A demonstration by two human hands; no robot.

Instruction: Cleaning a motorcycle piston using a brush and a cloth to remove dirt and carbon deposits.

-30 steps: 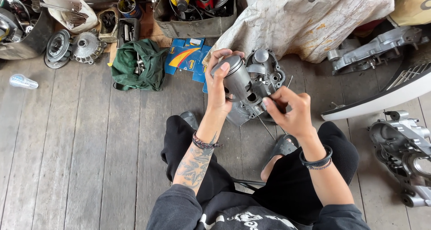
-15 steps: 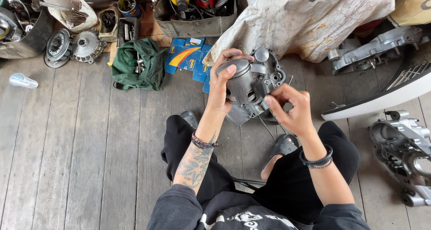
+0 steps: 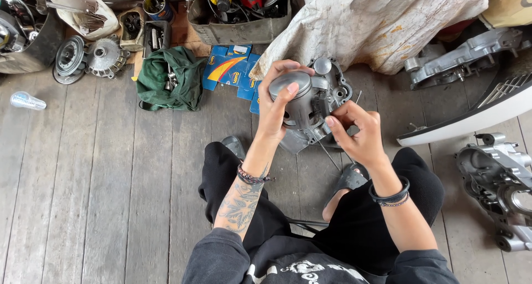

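Observation:
My left hand wraps around a grey metal piston, holding it with its flat crown up. My right hand is at the piston's lower right side, fingertips pinched against its skirt; whether it holds a small part I cannot tell. Just behind both hands a grey engine crankcase stands on the wooden plank floor, with thin studs sticking out below it. My knees in black trousers frame the crankcase.
A green cloth with tools and blue cardboard boxes lie to the left. Clutch and flywheel parts sit far left, a parts crate at the back, a stained white cloth behind, engine covers at right.
The piston has been lifted slightly and turned so its crown faces up more. My right hand moved up from below the crankcase to the piston's side.

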